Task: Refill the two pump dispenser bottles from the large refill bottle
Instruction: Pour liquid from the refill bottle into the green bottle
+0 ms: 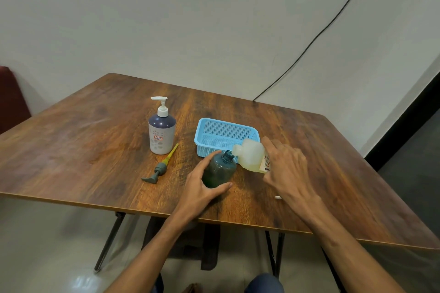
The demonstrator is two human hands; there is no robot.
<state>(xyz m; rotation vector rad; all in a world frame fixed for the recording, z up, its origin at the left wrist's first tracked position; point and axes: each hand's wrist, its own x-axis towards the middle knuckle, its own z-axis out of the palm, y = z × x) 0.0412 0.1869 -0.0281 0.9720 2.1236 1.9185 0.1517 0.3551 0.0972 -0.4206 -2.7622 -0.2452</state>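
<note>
L hand [202,188] is wrapped round the green bottle [220,171], which stands w/ its top off near the front edge of the table [95,138]. R hand [288,169] grips the big refill bottle [251,156], tipped over so its mouth is right at the green bottle's open neck. The loose pump [159,167] lies flat to the left, by the white pump bottle [162,135]. A blue basket [226,135] sits just behind.

Even soft light, sharp centre, wide-angle warp at edges.
</note>
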